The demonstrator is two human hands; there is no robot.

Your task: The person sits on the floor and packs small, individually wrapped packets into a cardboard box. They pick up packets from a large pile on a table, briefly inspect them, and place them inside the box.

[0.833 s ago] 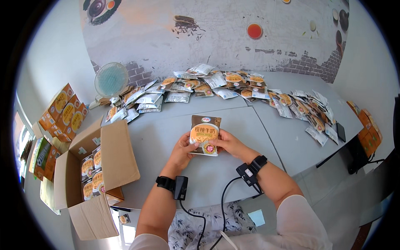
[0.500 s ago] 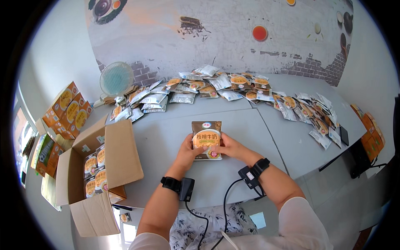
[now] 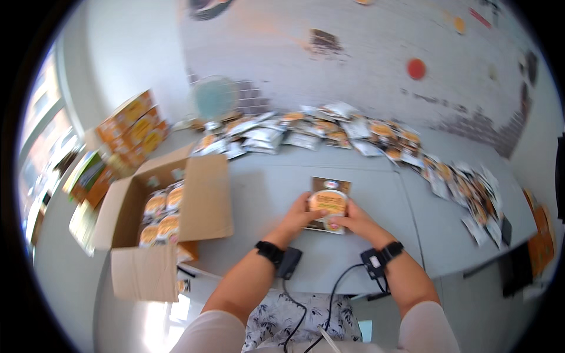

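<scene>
Between my two hands is a brown and cream pouch with a round food picture, its printed front facing up. My left hand grips its left edge, thumb laid over the front. On the opposite edge my right hand holds it the same way. To the left stands an open cardboard box with its flaps folded out. Inside it, several similar pouches lie in rows, faces up. The picture is somewhat blurred.
Many loose pouches are heaped along the table's far side, and more at the right by a dark flat object. A round fan stands at the back left. Orange cartons are stacked behind the box.
The whole view has swung left, so the table, box and hands appear further right. Both hands keep the same hold on the pouch.
</scene>
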